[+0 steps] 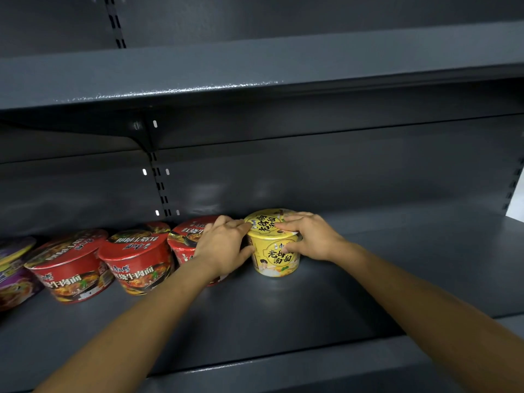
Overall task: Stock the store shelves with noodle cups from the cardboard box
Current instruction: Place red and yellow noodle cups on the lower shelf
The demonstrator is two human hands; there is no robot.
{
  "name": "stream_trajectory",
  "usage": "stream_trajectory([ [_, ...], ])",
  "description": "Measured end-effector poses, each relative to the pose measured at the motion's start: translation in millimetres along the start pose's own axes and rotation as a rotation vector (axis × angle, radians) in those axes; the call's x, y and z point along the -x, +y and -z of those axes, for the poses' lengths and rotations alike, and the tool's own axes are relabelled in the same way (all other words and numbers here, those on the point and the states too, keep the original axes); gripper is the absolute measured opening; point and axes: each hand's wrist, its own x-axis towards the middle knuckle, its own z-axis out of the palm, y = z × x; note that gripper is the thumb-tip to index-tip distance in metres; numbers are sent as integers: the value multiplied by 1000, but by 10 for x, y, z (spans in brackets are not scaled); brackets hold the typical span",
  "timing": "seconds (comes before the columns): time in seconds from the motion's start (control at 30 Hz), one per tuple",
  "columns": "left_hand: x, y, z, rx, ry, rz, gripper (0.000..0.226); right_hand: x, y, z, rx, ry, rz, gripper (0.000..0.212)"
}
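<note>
Left hand (pixel 224 245) and right hand (pixel 309 236) grip the yellow noodle cup (pixel 276 258) from both sides, fingers curled. It stands upright at frame centre on the shelf (pixel 283 321), long axis vertical, lid up, beside three red cups (pixel 136 259). Stocking appears partly done; the cardboard box is out of view.

Yellow noodle cup (pixel 273 251): stands upright on the dark grey shelf (pixel 255 321), lid sealed, black characters on lid and side wall. I hold it from both sides. My left hand (pixel 224 248) is on its left flank and my right hand (pixel 309 236) on its right, fingers over the lid rim and thumbs on the wall.

Left of the yellow cup: a row of three red noodle cups (pixel 136 256), standing on their bases, lids on. The nearest red cup (pixel 184 236) is just beside it, partly hidden by my left hand.

Farthest left: a purple cup (pixel 14 268), cut off by the frame edge.
</note>
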Motion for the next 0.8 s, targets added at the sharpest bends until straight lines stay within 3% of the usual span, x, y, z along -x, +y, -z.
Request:
stream_trajectory([
  [0.2, -38, 66, -56, 33, 1, -1, 64, 20, 49, 30, -2, -6, -14, 68],
  [0.43, -83, 55, -35, 33, 20, 10, 55, 54, 59, 46, -54, -38, 0, 69],
  [0.63, -108, 104, -14, 55, 53, -42, 64, 81, 145, 59, -83, -43, 39, 62],
  [0.8, -135, 167, -38, 118, 57, -119, 49, 64, 156, 27, -103, -30, 34, 59],
])
